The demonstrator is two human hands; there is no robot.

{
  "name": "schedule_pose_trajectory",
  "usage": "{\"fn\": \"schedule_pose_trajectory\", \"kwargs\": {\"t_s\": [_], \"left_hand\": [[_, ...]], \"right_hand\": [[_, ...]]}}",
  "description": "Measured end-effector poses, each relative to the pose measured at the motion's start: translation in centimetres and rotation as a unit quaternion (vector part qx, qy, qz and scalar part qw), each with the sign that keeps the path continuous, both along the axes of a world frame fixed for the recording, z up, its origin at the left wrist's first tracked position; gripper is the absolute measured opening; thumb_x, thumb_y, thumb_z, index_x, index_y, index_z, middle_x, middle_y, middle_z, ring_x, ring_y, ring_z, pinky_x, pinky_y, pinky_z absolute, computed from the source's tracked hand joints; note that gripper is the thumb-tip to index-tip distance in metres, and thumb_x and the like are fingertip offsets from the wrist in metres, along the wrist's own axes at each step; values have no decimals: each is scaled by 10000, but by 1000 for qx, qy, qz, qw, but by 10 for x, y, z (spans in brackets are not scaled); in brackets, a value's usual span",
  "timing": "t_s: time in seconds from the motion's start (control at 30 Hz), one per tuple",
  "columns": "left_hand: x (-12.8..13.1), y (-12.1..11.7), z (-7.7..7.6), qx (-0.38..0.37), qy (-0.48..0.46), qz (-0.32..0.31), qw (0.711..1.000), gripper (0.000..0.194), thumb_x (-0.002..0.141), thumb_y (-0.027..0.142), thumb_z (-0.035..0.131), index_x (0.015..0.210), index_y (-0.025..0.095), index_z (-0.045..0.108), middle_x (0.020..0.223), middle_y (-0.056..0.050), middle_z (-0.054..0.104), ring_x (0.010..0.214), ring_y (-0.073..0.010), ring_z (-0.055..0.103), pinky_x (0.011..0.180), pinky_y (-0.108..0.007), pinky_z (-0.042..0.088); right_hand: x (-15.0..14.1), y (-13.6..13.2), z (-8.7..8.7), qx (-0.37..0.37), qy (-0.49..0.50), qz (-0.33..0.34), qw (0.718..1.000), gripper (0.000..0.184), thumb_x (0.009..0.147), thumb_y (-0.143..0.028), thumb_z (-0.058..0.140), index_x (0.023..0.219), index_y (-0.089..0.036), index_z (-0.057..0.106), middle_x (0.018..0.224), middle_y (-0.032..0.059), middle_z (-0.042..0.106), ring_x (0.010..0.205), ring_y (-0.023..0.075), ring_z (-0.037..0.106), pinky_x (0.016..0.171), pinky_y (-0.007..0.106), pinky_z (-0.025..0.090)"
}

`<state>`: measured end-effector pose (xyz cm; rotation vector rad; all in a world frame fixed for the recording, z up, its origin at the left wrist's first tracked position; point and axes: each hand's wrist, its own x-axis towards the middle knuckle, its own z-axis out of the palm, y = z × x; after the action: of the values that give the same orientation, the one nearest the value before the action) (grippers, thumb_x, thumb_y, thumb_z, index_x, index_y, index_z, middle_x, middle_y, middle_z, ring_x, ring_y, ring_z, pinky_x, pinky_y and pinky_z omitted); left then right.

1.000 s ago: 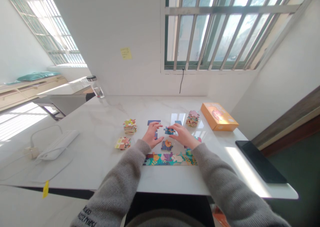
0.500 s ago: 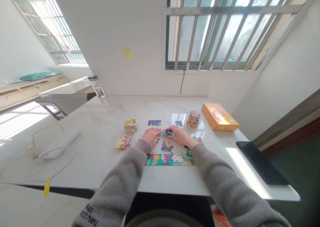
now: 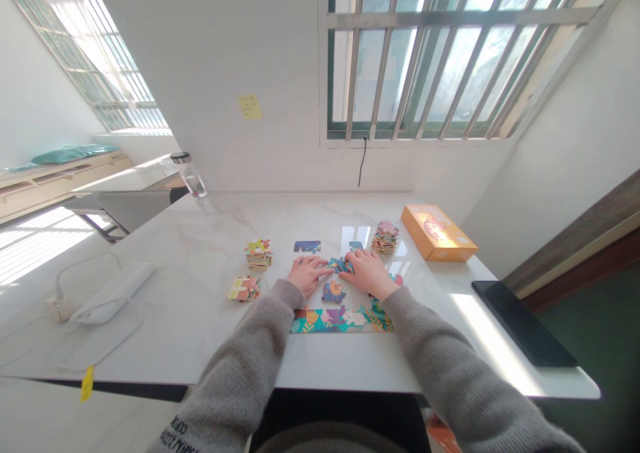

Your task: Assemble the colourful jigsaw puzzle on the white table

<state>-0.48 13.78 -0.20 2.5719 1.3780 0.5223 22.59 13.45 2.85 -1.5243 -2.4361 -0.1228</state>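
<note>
White marbled tabletop (image 3: pixel 220 220) against a pale wall (image 3: pixel 215 53), barred window (image 3: pixel 440 73) up right, yellow note (image 3: pixel 249 106) on the wall. We've got both hands in near the middle, at the blue puzzle pieces (image 3: pixel 341 265). Left hand (image 3: pixel 307 273): palm down, fingertips at the pieces' left side. Right hand (image 3: pixel 367 273): fingers bent over their right side, touching. Can't tell on either hand whether fingers are clamped or just pressing; detail too small. Pieces sit between our hands, above a blue-and-orange piece (image 3: pixel 333 292). Nearest us, a joined colorful strip (image 3: pixel 343 320) runs left to right, with more pieces going up its right side, partly under our right hand. Past our hands, two dark blue bits: left one (image 3: pixel 307 246), right one (image 3: pixel 355 245), well apart. Left of our left hand, a taller stack (image 3: pixel 259 254) and, nearer us, a low pile (image 3: pixel 245 288). Far right side: tall stack (image 3: pixel 385 236), then orange box (image 3: pixel 439 232) beside it, black tablet (image 3: pixel 523 323) by the right edge. Bottle (image 3: pixel 190 174) upright at far left, white power strip (image 3: pixel 113 293) nearer us.
</note>
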Motion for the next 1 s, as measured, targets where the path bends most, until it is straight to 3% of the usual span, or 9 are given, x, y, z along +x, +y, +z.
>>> {"fn": "schedule_pose_trajectory", "kwargs": {"t_s": [0.1,0.23,0.4,0.47,0.6,0.7,0.87,1.0], "left_hand": [[1,-3,3,-1,-8,-3,1000,449,879,92,526,1193,359,705,1305,-26,647,1263,-244,505,1142,-521,236],[2,-6,7,-5,-1,-1,1000,391,906,161,530,1217,334,691,1260,-43,652,1227,-253,514,1120,-513,245],[3,-8,10,-7,4,7,1000,377,908,172,524,1211,313,698,1214,-60,651,1202,-270,520,1094,-521,265],[3,-8,10,-2,-1,5,1000,372,904,177,527,1203,311,705,1190,-63,650,1183,-270,519,1090,-515,275],[3,-9,8,6,1,7,1000,382,906,190,519,1219,314,699,1166,-62,637,1161,-259,512,1090,-498,282],[3,-10,9,2,2,9,1000,386,912,193,506,1231,306,692,1166,-67,627,1149,-260,515,1081,-500,290],[5,-11,9,-7,0,7,1000,369,922,204,496,1224,286,692,1160,-81,623,1156,-278,523,1072,-518,312],[5,-11,6,2,15,27,1000,373,903,230,548,1255,267,666,1299,-108,579,1243,-304,483,1067,-527,343]], "right_hand": [[0,2,-1,-36,36,18,999,354,888,-472,681,1089,-180,675,1068,136,682,1050,294,605,918,396,416],[5,7,1,-82,102,65,989,191,954,-305,591,1058,-189,703,936,74,702,916,219,637,861,328,449],[13,7,2,-52,83,116,988,408,875,-91,558,1253,-217,647,1280,104,614,1197,258,523,997,381,411],[14,6,1,-61,60,117,989,453,863,-94,575,1286,-245,633,1281,98,602,1211,266,504,1021,412,391],[12,4,2,-57,29,89,994,290,904,-240,634,1190,-223,676,1088,102,629,1092,270,537,986,430,394],[12,5,4,-53,26,72,996,217,884,-311,693,1071,-202,693,1057,110,639,1070,283,542,955,435,404],[13,9,3,-59,74,136,986,113,876,-228,685,986,-221,658,1311,85,606,1260,276,482,1027,433,376],[14,13,-1,-81,77,150,982,191,891,-216,662,1081,-224,641,1178,73,648,1177,255,529,1007,409,393]]}}
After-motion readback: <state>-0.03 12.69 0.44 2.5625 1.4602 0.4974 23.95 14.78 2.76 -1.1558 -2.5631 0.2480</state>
